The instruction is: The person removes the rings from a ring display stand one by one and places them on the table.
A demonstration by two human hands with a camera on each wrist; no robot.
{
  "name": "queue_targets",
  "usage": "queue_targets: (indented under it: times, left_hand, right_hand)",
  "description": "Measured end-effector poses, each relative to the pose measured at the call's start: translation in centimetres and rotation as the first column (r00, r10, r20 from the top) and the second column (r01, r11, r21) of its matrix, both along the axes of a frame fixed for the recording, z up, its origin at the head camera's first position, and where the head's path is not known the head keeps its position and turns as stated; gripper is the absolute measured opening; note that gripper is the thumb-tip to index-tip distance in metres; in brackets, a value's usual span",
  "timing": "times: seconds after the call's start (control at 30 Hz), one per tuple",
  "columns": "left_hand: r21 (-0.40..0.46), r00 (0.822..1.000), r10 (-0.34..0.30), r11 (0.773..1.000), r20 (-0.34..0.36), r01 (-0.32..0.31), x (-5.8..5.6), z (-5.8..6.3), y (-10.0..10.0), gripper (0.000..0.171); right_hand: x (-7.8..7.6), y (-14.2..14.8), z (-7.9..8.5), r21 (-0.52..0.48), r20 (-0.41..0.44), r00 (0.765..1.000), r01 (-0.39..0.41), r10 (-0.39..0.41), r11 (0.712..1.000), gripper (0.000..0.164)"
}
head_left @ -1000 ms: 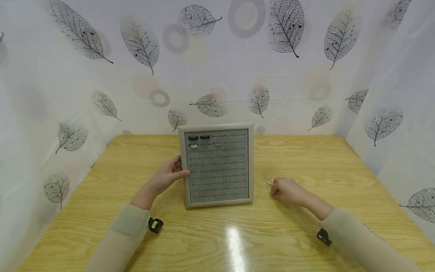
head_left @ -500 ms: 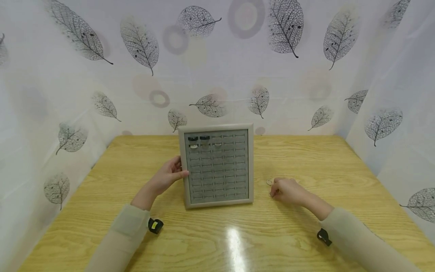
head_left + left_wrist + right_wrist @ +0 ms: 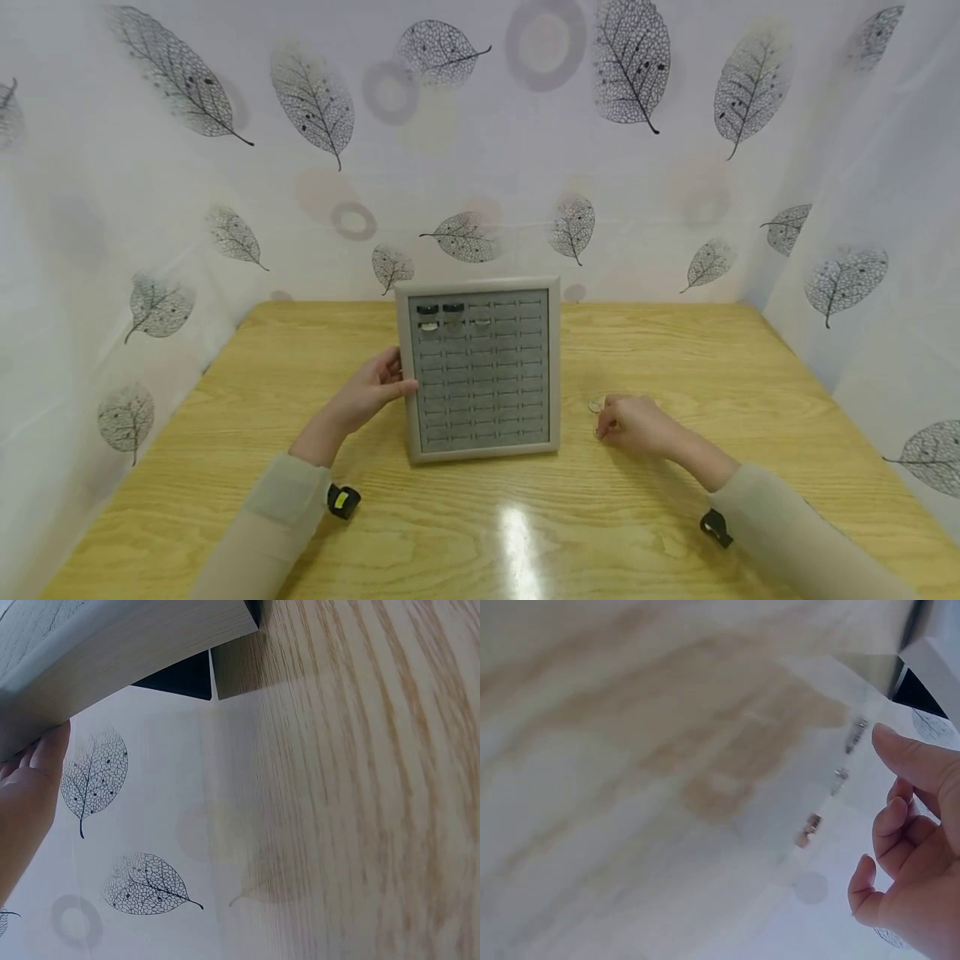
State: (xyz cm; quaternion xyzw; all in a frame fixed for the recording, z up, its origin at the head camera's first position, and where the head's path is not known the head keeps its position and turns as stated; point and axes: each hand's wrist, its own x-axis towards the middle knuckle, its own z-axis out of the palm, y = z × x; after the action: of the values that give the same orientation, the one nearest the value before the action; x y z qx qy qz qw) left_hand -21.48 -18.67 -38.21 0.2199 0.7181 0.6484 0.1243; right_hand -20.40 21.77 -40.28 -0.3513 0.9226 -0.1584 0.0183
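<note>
A framed ring display (image 3: 480,392) with rows of slots in grey padding leans upright on the table. My left hand (image 3: 369,388) holds its left edge, thumb at the front and fingers behind. Two dark rings (image 3: 453,308) sit in its top row; a pale ring (image 3: 429,327) and a thin silver ring (image 3: 482,322) sit in the second. My right hand (image 3: 637,425) rests low over the table, right of the display, fingers loosely curled. Several small rings (image 3: 840,780) lie in a line by its thumb in the right wrist view, the nearest just off the thumb tip.
The wooden table (image 3: 510,533) carries all of this. A black stand (image 3: 184,677) props the display from behind. A white leaf-printed curtain (image 3: 480,167) hangs along the back and both sides. Each sleeve has a black wrist device, such as the left one (image 3: 343,502).
Both hands and the display keep their places. The whole head view has shifted very slightly downward in the frame.
</note>
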Motion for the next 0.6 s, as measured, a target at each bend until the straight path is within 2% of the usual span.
queue_targets:
  times: [0.33, 0.6]
  left_hand:
    - [-0.004, 1.000, 0.003, 1.000, -0.003, -0.003, 0.0, 0.1, 0.1, 0.059]
    - [0.000, 1.000, -0.003, 1.000, 0.003, 0.003, -0.1, 0.0, 0.1, 0.059]
  right_hand:
    - [-0.3, -0.1, 2.3, -0.097, -0.121, 0.993, -0.002, -0.010, 0.995, 0.011]
    - [-0.4, -1.0, 4.2, -0.238, -0.262, 0.963, -0.009, -0.056, 0.971, 0.017]
